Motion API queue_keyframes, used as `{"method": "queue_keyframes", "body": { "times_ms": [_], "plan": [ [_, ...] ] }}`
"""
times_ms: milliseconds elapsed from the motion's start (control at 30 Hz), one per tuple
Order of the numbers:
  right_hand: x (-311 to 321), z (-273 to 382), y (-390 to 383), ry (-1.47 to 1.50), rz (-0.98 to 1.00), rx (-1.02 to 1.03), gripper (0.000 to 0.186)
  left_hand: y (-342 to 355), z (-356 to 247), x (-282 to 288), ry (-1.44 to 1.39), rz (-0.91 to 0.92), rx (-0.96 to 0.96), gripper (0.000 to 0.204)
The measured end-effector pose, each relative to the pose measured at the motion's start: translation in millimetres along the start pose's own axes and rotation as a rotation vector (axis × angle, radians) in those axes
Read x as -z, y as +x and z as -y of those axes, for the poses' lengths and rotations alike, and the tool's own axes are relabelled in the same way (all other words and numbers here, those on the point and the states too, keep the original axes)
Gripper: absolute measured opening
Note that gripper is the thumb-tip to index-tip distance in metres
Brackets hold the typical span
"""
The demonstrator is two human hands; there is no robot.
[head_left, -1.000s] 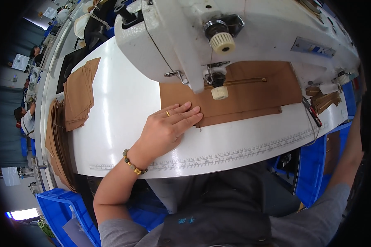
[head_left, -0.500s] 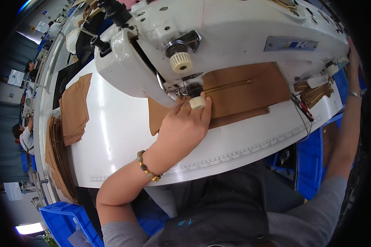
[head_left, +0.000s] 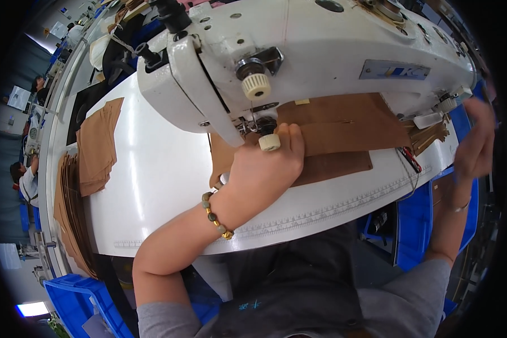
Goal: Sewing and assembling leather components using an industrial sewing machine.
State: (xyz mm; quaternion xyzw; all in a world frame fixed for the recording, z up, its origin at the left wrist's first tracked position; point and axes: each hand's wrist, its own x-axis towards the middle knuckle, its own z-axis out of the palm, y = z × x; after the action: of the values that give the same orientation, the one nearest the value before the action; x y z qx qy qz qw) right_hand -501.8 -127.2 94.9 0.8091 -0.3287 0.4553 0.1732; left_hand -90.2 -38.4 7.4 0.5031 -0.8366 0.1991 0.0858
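My left hand (head_left: 269, 163) bends over a brown leather-like panel (head_left: 355, 124) under the sewing machine head (head_left: 191, 84). Its fingers are closed together on the panel beside the needle; the tips are partly hidden behind a cream knob (head_left: 269, 142). A zipper end (head_left: 346, 121) shows on the panel's surface, and a lower brown flap (head_left: 338, 167) sticks out toward me. To the right of the machine, my right hand (head_left: 474, 141) is in the air, apart from the panel. Motion blur smears its fingers, and I see nothing clear in it.
Stacked brown pieces (head_left: 98, 146) lie at the left, more (head_left: 70, 214) hanging by the table edge. Zipper strips (head_left: 431, 135) and red-handled snips (head_left: 411, 159) sit at the right. A printed ruler (head_left: 321, 217) follows the front edge. Blue bins (head_left: 417, 225) stand below.
My right hand has come back from the machine's far right end toward me. My left hand has shifted slightly right with the panel, which has turned and now shows less of the zipper.
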Motion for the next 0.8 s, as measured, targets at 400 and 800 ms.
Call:
{"method": "queue_keyframes", "body": {
  "times_ms": [400,800],
  "plan": [
    [-158.7,150.2,12.7,0.385,1.068,0.085,0.020,-29.0,8.4,24.7,-0.202,-0.181,0.001,0.052],
    [-34.6,115.5,43.7,0.000,0.994,-0.456,0.023,-62.3,13.8,3.4,-0.102,0.098,0.074,0.052]
  ]
}}
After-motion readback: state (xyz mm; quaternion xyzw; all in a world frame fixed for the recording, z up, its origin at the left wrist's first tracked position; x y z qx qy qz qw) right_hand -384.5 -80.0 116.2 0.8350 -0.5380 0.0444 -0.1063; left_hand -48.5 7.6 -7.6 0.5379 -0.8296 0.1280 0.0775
